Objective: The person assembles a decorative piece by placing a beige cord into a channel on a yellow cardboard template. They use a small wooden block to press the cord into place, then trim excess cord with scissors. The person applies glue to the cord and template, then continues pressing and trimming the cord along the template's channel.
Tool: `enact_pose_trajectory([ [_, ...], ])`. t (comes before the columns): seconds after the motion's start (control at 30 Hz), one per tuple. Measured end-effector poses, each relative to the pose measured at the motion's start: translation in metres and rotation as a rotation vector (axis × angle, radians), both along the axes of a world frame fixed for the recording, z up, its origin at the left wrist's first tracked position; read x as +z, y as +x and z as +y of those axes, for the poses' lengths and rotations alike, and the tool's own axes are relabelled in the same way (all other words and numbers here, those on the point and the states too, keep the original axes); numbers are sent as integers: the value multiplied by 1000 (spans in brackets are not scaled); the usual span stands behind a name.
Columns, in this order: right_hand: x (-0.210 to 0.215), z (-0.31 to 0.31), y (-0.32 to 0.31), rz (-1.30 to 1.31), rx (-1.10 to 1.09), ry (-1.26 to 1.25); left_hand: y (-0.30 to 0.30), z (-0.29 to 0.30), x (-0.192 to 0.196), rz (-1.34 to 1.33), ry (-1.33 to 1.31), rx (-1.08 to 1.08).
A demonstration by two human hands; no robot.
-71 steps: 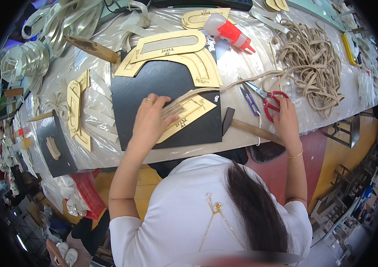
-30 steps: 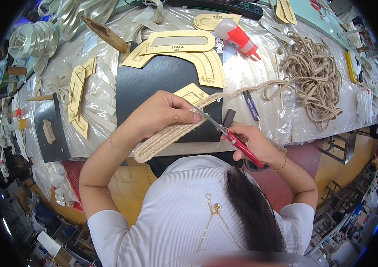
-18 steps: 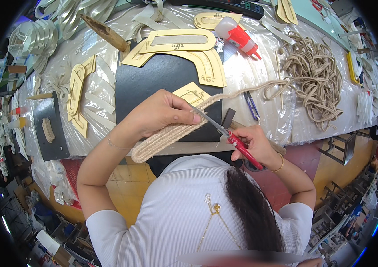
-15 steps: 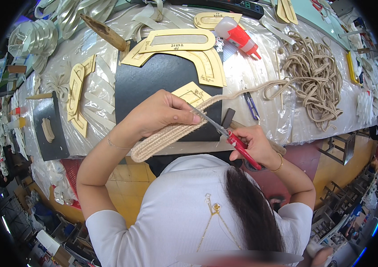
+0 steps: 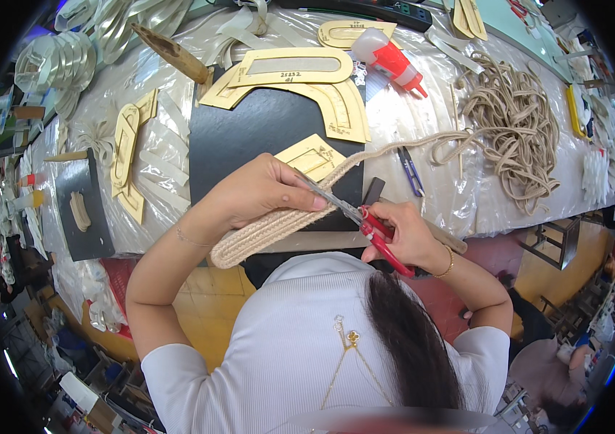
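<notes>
My left hand (image 5: 277, 194) grips a long, rounded piece of coiled beige braided cord (image 5: 253, 242) by its far end, thumb on top. From that end the cord (image 5: 387, 150) runs on to the right, into a loose heap (image 5: 513, 134). Red-handled scissors (image 5: 383, 244) sit in my right hand (image 5: 407, 235), fingers round the handles. Their blades lie across the coiled piece's far end, right by my left thumb. Whether the blades touch the cord I cannot tell. Under my hands is a black board (image 5: 249, 137).
Cream cut-out templates (image 5: 293, 66) lie on the board beside a pointed wooden stick (image 5: 170, 52). A red-and-white squeeze bottle (image 5: 388, 61), blue thread snips (image 5: 410, 172) and a hammer (image 5: 374, 192) are to the right. A smaller black board (image 5: 90, 217) stands left.
The scissors and my right hand have shifted slightly left and up, toward my left thumb. At the lower right, another person has come into view.
</notes>
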State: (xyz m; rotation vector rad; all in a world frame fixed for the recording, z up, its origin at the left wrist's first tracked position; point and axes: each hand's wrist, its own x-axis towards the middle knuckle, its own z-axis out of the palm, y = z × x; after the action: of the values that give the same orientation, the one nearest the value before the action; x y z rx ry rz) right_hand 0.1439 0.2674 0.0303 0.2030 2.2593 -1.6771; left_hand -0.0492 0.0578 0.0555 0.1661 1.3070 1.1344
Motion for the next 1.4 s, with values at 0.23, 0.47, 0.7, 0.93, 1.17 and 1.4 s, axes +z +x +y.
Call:
enact_pose_trajectory([
  [0.23,-8,-2,5,140,47,83,2,-6,-4,71,13,-41],
  [0.47,-14,-8,6,165,53,109,6,-9,-6,101,39,-36],
  [0.7,-2,-12,-11,65,87,153,9,-9,1,65,13,-43],
  [0.93,-13,-8,-1,111,72,151,7,-14,-7,92,-44,-51],
  [1.17,-13,-5,2,258,-107,209,-3,-26,-8,328,52,-73],
  [1.4,-16,72,20,239,-114,680,-5,-40,-37,15,226,267],
])
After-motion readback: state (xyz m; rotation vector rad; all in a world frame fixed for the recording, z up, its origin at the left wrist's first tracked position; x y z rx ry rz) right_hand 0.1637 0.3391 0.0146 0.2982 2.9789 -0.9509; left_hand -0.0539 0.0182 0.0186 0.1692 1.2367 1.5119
